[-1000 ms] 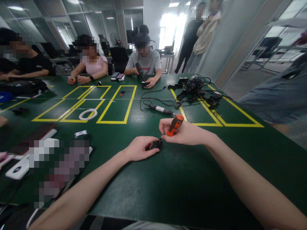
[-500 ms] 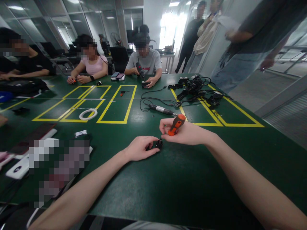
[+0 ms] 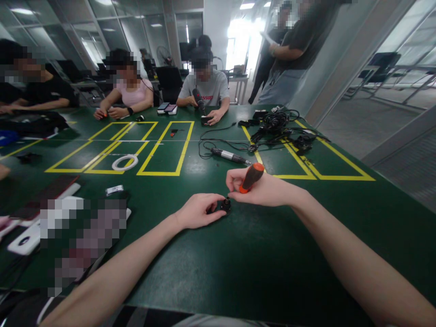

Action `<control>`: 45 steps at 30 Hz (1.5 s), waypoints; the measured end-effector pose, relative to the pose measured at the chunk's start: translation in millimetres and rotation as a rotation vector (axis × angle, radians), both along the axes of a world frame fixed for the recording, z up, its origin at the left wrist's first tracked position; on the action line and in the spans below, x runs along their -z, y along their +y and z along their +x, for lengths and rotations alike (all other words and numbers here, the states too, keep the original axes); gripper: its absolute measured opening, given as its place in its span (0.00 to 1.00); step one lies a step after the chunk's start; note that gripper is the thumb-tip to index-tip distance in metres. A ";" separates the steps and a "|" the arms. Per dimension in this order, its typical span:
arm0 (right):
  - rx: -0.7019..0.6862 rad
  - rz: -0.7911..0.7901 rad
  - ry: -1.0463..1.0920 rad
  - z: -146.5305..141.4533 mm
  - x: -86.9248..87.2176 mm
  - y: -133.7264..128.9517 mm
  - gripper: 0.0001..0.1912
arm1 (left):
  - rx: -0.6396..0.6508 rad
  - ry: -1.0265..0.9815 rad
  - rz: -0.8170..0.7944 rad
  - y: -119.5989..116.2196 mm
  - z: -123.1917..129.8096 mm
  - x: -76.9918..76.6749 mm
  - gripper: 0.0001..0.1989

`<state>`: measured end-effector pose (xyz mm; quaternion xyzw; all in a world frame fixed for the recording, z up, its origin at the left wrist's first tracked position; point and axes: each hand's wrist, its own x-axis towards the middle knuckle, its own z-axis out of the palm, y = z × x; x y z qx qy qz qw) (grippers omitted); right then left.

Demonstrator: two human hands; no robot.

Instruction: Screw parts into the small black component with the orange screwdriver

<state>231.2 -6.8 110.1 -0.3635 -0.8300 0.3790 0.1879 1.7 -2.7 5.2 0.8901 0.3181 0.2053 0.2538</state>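
Observation:
My left hand (image 3: pixel 199 211) rests on the green table, its thumb and fingers closed around a small black part (image 3: pixel 225 205) with a short upright post. My right hand (image 3: pixel 254 187) grips a screwdriver (image 3: pixel 254 176) with an orange and dark handle; the handle leans up and to the right. Its shaft is hidden, and the fingertips of this hand are just above the black part. Whether the tip touches the part I cannot tell. Beyond my right hand lies a grey and black electric screwdriver (image 3: pixel 230 156) with a cable.
Tangled black cables (image 3: pixel 279 127) lie at the back right. A white tape roll (image 3: pixel 125 162) sits by yellow tape outlines (image 3: pixel 158 173). Phones, one a white phone (image 3: pixel 25 240), lie at left. Across the table a person (image 3: pixel 204 88) works with a power driver; others sit or stand nearby.
The screwdriver handle has turned about its axis in my right hand, showing a darker side. My left hand stays put. A standing person at the right has moved farther back.

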 end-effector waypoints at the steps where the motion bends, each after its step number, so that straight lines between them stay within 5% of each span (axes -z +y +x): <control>1: 0.007 0.007 -0.009 -0.4 -1.1 -0.4 0.06 | -0.001 -0.003 0.000 0.0 0.0 0.0 0.15; 45: -0.001 -0.052 0.039 -1.6 2.7 0.3 0.11 | 0.014 -0.012 0.022 0.6 0.5 -1.3 0.12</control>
